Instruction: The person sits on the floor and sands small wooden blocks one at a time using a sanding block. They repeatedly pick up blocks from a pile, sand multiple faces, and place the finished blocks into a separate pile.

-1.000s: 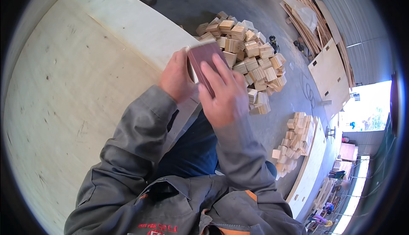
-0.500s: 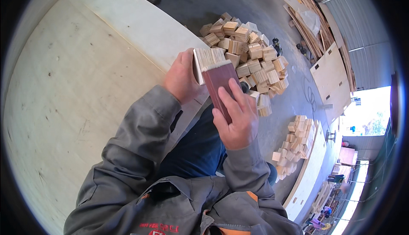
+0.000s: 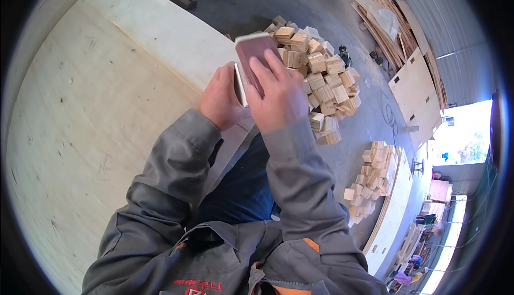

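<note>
My left hand [image 3: 216,98] is closed around a wooden block [image 3: 240,92], of which only a pale edge shows. My right hand [image 3: 278,92] grips a reddish-brown sanding block [image 3: 250,50] with a pale layer along its far edge. The fingers lie over its upper face and the thumb is along its near side. The sanding block covers most of the wooden block, so their contact is hidden. Both hands are just past the edge of a large plywood panel [image 3: 91,129], which spreads out on the left.
A heap of cut wooden blocks [image 3: 324,78] lies on the grey floor beyond my right hand. A smaller stack of blocks [image 3: 373,174] stands farther right, beside a long plywood sheet [image 3: 388,220]. Timber strips [image 3: 383,38] and panels lean at the far right wall.
My right hand and the sanding block have slid away from me and slightly left, over the wooden block. The block's grained face, visible before, is now covered. My left hand stays nearly in place.
</note>
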A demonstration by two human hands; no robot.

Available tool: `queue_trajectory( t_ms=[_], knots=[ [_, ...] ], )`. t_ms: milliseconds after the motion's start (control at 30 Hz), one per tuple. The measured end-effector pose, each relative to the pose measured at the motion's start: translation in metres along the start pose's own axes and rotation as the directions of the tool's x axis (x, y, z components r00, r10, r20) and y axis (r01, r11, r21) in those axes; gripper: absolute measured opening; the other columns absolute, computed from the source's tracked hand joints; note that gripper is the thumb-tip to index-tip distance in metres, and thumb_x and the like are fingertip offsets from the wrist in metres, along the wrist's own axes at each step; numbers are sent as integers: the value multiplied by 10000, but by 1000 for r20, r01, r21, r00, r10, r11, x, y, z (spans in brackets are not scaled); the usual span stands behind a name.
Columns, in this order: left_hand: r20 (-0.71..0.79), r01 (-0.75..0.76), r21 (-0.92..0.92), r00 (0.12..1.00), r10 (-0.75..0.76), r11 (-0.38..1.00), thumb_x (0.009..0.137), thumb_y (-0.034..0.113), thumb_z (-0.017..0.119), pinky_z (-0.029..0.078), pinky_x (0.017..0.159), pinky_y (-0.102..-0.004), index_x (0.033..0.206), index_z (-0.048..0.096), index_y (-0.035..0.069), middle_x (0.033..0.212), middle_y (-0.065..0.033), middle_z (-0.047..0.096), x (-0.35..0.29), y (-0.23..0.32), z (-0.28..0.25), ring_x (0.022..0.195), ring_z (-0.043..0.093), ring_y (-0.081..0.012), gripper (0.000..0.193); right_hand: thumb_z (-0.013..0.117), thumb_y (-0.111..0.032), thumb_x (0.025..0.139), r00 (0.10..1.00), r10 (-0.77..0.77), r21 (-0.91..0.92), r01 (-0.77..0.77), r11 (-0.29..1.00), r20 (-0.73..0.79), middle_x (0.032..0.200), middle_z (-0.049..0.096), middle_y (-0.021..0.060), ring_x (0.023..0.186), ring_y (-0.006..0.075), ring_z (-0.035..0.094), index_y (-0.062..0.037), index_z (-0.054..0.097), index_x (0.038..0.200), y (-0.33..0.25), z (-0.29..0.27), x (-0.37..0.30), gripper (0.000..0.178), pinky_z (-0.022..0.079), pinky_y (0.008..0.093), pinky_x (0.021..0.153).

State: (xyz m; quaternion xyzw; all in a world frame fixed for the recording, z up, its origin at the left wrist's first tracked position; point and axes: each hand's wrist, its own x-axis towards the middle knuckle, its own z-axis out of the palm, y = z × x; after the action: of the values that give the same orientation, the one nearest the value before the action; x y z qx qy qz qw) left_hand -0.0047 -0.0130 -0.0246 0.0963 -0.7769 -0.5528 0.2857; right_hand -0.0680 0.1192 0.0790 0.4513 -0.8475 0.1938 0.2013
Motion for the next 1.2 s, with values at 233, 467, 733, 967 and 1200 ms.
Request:
queue_trajectory(
  t_ms=[233,467,733,967,1200],
  knots=[
    [-78,-50,143,995,61,989,732,260,1009,574,1021,-498,1462,505,-21,1301,-275,641,-7,-2,0,1212,658,-477,931,864,-137,824,997,2,33,-5,999,80,1564,653,101,1149,387,629,-164,797,1382,-20,-54,-78,563,563,494,1014],
    [-65,7,85,998,-2,996,895,224,903,574,1049,-483,1488,531,14,1390,-258,648,-6,1,1,1253,684,-448,731,852,-117,832,999,17,-46,-16,999,27,1543,676,102,1144,368,664,-153,788,1388,-28,-26,-39,561,571,481,1037],
    [16,-92,86,996,91,992,915,253,883,527,1126,-485,1532,512,-2,1423,-260,648,-1,-1,-6,1359,633,-429,764,829,-163,872,1000,31,56,-32,998,3,1538,677,140,1151,404,674,-128,782,1392,-15,9,-2,524,568,489,1040],
    [-48,-7,119,999,13,993,802,284,973,560,1061,-482,1487,504,-8,1336,-271,641,-7,3,0,1263,651,-468,880,866,-138,831,999,7,84,-11,996,51,1575,641,125,1136,394,648,-145,760,1422,-23,-48,-87,601,573,488,1011],
    [-73,-56,69,995,61,996,843,127,943,569,1079,-477,1508,511,-17,1318,-241,671,-8,-4,1,1251,687,-419,805,851,-113,840,998,1,60,-4,998,56,1541,676,143,1174,382,671,-134,779,1400,-23,-36,-57,565,574,479,1034]
  ],
)
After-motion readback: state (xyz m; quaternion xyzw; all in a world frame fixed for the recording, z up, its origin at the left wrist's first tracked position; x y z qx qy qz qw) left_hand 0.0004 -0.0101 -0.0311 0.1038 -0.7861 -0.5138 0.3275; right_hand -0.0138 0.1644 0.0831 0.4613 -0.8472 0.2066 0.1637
